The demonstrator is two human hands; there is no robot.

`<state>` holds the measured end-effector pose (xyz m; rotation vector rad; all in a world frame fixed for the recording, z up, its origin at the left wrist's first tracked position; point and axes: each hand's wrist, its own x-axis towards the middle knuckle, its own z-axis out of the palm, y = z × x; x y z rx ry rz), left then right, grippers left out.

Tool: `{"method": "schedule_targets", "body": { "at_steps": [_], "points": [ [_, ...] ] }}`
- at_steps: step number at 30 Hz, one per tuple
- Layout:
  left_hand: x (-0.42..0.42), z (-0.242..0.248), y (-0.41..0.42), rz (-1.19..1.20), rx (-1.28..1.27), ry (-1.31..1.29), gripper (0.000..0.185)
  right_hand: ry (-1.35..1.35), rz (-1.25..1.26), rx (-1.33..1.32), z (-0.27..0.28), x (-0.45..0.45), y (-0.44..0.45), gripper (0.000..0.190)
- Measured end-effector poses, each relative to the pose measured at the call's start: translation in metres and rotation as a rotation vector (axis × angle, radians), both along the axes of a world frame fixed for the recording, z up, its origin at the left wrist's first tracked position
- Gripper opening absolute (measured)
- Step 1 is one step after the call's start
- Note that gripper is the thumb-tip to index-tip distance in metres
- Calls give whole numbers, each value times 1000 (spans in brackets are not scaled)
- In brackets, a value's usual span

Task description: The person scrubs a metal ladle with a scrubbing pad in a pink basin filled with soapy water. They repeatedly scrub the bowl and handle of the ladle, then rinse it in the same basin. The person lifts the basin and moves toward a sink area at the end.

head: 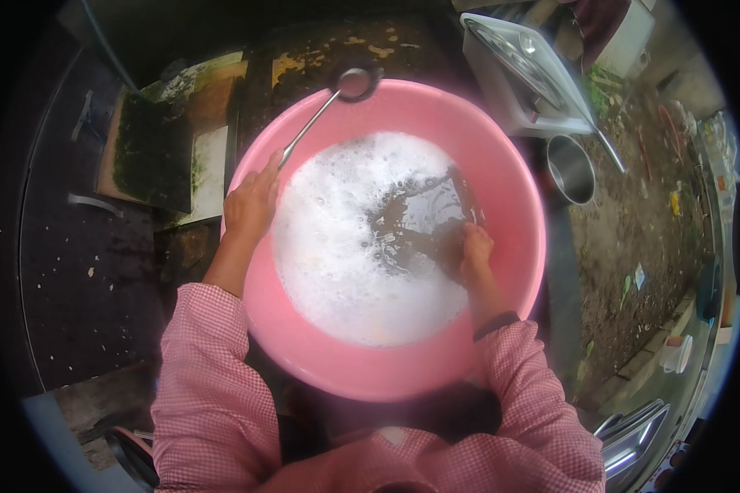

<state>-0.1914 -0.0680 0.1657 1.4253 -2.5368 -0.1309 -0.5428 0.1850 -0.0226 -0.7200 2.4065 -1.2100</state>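
A large pink plastic basin [512, 185] full of foamy, murky water [339, 246] lies before me. At its left rim, my left hand [254, 200] holds the handle of a metal ladle [313, 124], whose round, blurred bowl is over the far rim. On the right side of the water, my right hand [478, 246] is closed at the edge of a dark, curved thing [462, 191], partly under the surface. Its full shape is hidden by water and foam.
A whitish plastic tub [499, 92] with metal lids and a long handle stands at back right, near a metal pot [570, 169]. Mossy boards [154, 148] lie left, beside a dark panel with handles [86, 271]. Metal trays [635, 437] are at lower right.
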Motion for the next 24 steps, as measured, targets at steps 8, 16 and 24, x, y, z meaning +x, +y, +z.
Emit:
{"method": "schedule_targets", "body": {
  "at_steps": [8,16,24],
  "points": [
    [-16,17,20,148,289,182,55,-380,-242,-128,-18,-5,-9,22],
    [-47,8,23,208,687,501,56,-561,-354,-121,-33,-25,0,22],
    [-66,-5,54,187,674,348,57,146,15,-11,-40,-31,8,24]
  ]
}}
